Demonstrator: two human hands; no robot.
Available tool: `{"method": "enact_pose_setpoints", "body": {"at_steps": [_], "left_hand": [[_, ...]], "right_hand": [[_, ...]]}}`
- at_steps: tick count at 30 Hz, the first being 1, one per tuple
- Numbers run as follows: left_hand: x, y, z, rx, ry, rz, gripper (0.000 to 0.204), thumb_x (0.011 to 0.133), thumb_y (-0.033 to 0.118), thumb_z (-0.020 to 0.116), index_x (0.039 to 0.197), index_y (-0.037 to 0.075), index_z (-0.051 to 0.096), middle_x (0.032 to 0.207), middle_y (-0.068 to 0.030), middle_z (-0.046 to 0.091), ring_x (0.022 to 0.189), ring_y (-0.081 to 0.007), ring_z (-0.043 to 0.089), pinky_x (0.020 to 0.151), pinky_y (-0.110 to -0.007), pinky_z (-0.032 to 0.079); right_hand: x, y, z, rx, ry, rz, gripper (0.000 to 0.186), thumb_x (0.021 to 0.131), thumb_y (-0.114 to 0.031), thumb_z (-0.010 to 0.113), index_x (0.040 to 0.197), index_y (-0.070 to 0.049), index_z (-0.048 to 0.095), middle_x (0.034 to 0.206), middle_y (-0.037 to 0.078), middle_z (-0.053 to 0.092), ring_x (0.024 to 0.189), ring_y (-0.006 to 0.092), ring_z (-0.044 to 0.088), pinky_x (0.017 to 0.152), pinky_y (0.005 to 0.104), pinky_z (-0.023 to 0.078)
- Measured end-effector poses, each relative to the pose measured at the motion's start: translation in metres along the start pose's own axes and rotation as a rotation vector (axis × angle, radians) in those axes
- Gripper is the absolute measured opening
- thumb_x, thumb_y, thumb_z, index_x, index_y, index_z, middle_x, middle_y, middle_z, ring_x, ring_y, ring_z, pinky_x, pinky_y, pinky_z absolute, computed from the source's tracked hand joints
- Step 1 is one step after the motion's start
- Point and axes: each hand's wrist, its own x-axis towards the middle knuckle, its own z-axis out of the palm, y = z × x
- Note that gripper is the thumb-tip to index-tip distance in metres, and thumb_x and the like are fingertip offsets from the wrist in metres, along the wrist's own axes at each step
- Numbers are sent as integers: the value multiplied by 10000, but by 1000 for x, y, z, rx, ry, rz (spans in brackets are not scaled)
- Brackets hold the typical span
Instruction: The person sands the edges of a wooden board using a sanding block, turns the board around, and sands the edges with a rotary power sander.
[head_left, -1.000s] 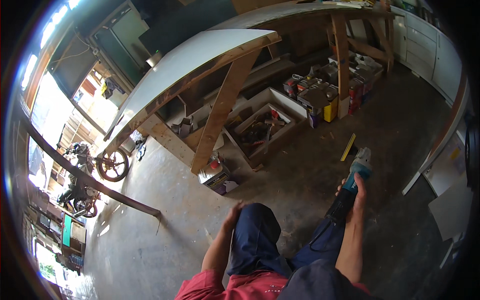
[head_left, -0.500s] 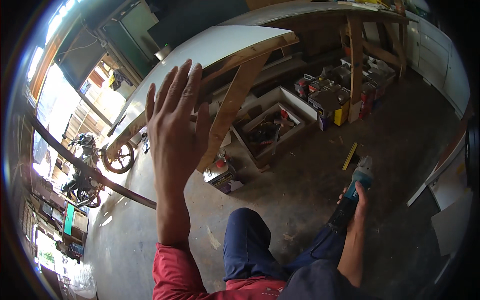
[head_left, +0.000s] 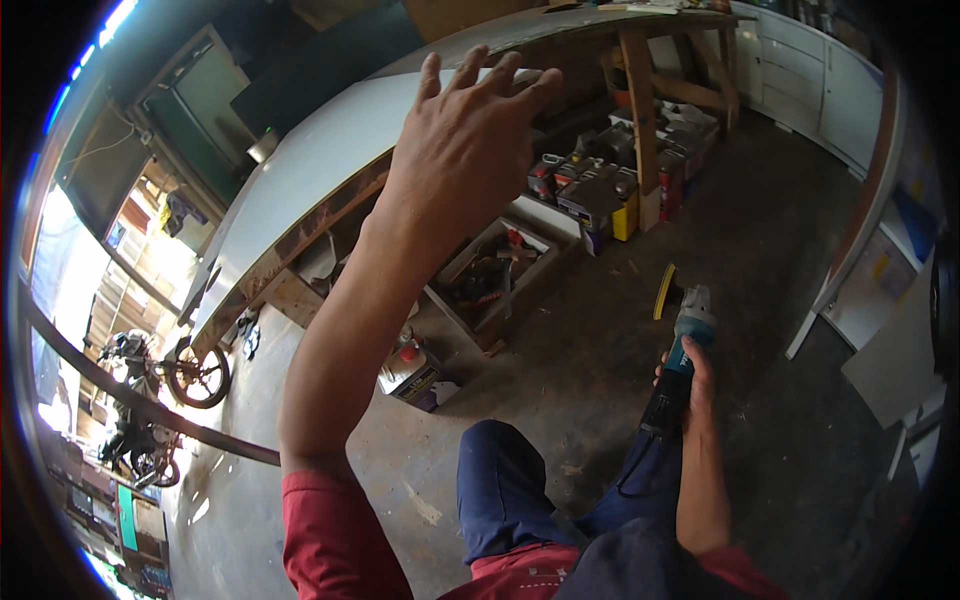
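My left hand (head_left: 465,150) is raised ahead of me with its fingers spread and nothing in it. Behind it in the view lies the white tabletop (head_left: 325,135) of a wooden workbench; I cannot tell whether my fingers touch its edge. Low on the right, my right hand (head_left: 702,385) is wrapped round the body of a teal and black angle grinder (head_left: 696,322). The tool points away from me, its grey metal head at the far end. A yellow-edged disc (head_left: 664,292) sits on the head's left side, seen nearly edge-on.
Under the bench stand a box of tools (head_left: 545,232), several cans (head_left: 590,195) and a rectangular tin (head_left: 415,380). A wooden post (head_left: 640,110) holds up the bench. A motorcycle (head_left: 130,400) is at the left, behind a dark curved bar (head_left: 150,408). White cabinets (head_left: 800,75) line the far right.
My left hand has reached farther forward and to the right, its fingers now bent and more spread. My right hand still holds the grinder. The whole view has shifted a little.
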Motion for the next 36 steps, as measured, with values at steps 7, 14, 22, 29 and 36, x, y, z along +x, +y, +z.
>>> {"method": "enact_pose_setpoints", "body": {"at_steps": [7,14,22,29,36], "left_hand": [[-61,-13,-109,-120,-127,-40,494,853,141,735,1343,119,677,1383,-124,655,1425,-322,492,1239,-571,221],[-160,-232,-141,-822,-239,-409,771,952,564,514,1512,35,475,1494,-187,545,1433,-314,472,1238,-487,258],[-163,-207,-73,-890,-175,-363,463,972,277,647,1339,-4,657,1327,-151,669,1121,-183,641,1000,-302,453],[-170,-258,-31,-1078,-316,-595,476,1004,334,618,1366,26,647,1277,-134,701,1034,-138,687,918,-238,513],[-174,-258,-18,-906,-239,-532,568,962,467,633,1361,64,663,1264,-154,714,1020,-170,714,859,-243,547]], "right_hand": [[-12,-1,-20,-64,69,-116,434,864,-410,778,1068,-92,565,805,73,646,611,196,669,528,326,575],[-48,-23,24,-199,-2,-276,372,864,-310,778,1053,-38,607,801,86,657,602,200,671,547,325,553],[-134,-155,124,-834,-178,-685,605,808,-379,783,1224,9,575,888,90,658,702,169,662,662,309,546],[-151,-227,200,-1172,-165,-798,691,793,-483,788,1198,33,570,912,102,655,705,157,671,652,280,554],[-146,-217,225,-1274,-183,-787,669,793,-453,789,1198,25,555,905,104,640,691,155,664,640,278,550]]}}
